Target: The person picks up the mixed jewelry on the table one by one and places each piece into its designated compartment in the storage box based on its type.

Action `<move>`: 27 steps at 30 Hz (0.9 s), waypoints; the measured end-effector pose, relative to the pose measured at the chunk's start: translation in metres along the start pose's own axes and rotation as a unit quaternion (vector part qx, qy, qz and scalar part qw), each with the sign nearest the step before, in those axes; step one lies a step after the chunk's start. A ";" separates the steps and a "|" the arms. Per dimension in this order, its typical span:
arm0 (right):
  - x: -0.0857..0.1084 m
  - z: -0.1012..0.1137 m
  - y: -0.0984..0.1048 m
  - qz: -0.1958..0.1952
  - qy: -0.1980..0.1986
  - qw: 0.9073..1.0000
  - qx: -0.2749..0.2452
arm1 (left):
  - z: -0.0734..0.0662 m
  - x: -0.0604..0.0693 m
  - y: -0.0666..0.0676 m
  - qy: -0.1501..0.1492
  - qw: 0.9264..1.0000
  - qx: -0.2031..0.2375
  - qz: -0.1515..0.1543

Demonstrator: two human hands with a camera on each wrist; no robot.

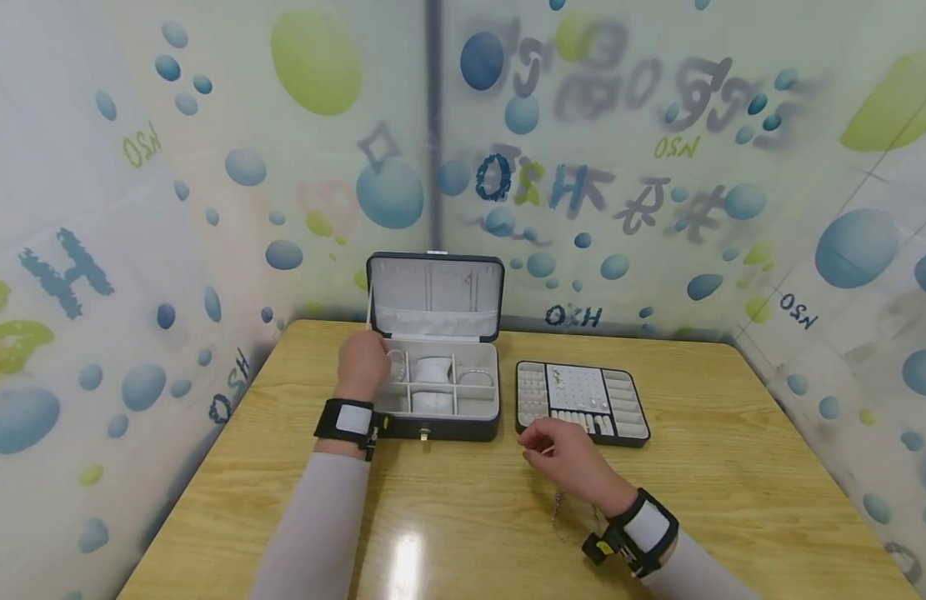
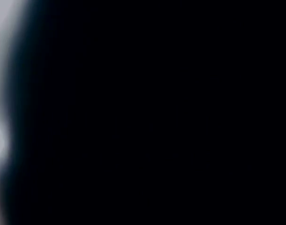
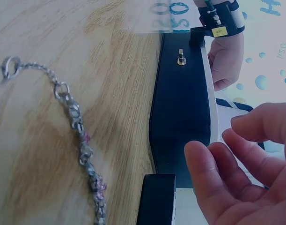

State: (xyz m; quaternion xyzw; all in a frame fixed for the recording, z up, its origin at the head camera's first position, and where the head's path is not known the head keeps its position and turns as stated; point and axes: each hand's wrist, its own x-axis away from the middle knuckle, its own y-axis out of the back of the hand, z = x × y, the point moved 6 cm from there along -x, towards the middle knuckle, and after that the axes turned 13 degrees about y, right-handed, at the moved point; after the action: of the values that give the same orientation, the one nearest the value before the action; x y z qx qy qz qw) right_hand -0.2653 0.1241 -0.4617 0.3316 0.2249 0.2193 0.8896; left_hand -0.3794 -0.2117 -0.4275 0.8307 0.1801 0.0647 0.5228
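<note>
Before spotted wall (image 1: 620, 167), box (image 1: 463, 429) on table (image 1: 455, 517)

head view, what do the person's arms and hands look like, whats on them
Both sleeves look plain and pale, a greyish white. Each wrist wears a black band with a white rectangular patch and a small black device bearing a yellow mark. The left hand and right hand are ungloved.
</note>
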 end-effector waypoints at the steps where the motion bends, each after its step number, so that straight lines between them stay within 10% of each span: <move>1: 0.000 0.000 0.000 -0.001 0.000 1.000 0.000 | -0.001 0.001 0.000 -0.003 1.000 -0.003 -0.003; 15: 0.000 -0.002 -0.002 0.005 -0.005 1.000 0.006 | -0.010 0.007 -0.004 -0.031 0.996 -0.062 -0.053; 27: 0.000 0.000 -0.004 0.015 -0.014 1.000 0.005 | -0.011 0.008 -0.009 -0.024 0.997 -0.071 -0.022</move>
State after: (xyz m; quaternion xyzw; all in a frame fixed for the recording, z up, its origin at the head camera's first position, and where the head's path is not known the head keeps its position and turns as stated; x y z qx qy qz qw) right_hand -0.2644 0.1213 -0.4648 0.3427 0.2082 0.2263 0.8877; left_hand -0.3769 -0.1961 -0.4310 0.7889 0.1803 0.0457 0.5857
